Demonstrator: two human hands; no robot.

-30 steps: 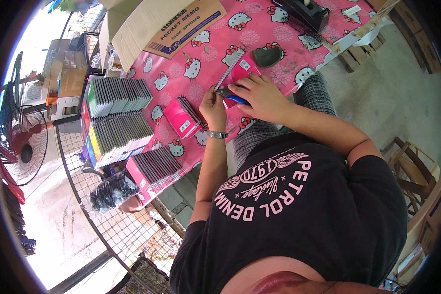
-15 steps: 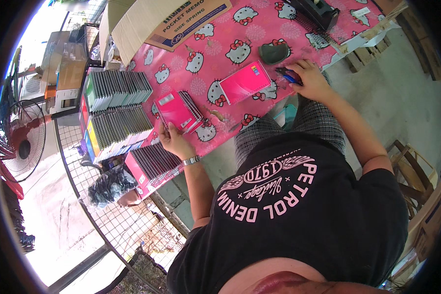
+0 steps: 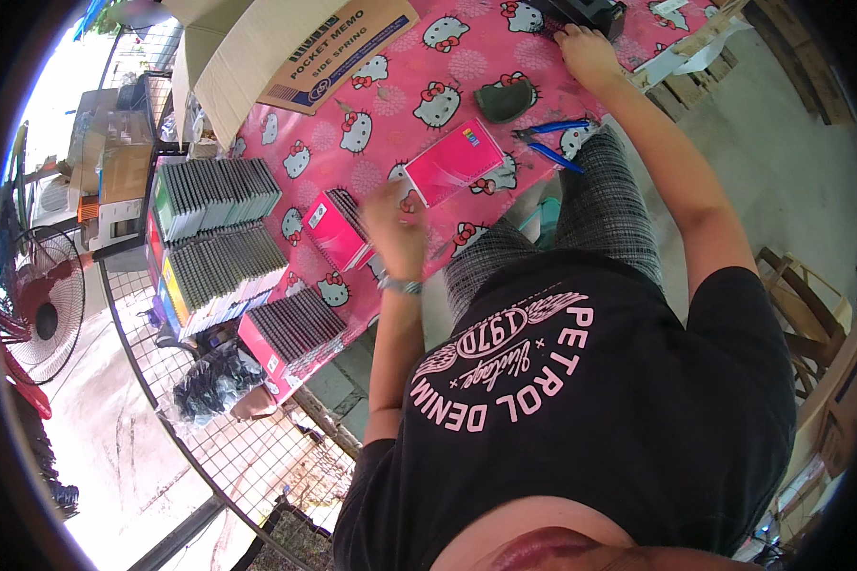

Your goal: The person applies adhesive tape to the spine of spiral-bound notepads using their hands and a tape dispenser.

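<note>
1. Left hand (image 3: 397,228): over the tabletop (image 3: 467,65), between the single pink notebook and the small pink pile. Motion blur; cannot tell whether its fingers are spread or pressed together. No held item can be made out. Contact with the pile cannot be confirmed. A metal-banded watch (image 3: 400,285) is on the wrist.
2. Right hand (image 3: 590,57): extended to the far side of the tabletop, beside a black device (image 3: 592,13) cut by the picture's upper edge. Its fingers are bent; cannot tell whether they pinch anything.
3. Single pink notebook (image 3: 455,164): lies flat on the tabletop, cover up, between the two hands and nearer the left.
4. Small pink pile (image 3: 328,226): several spiral-bound notebooks, just left of the left hand.
5. Pliers (image 3: 554,126): lying at the near edge of the tabletop, blue handles apart, clear of both hands.
6. Dark green object (image 3: 505,101): rounded, between the single pink notebook and the right hand.
7. Left end: three rows of spiral-bound notebooks (image 3: 221,198), packed closely.
8. Cardboard box (image 3: 338,55): far side, flaps raised.
</note>
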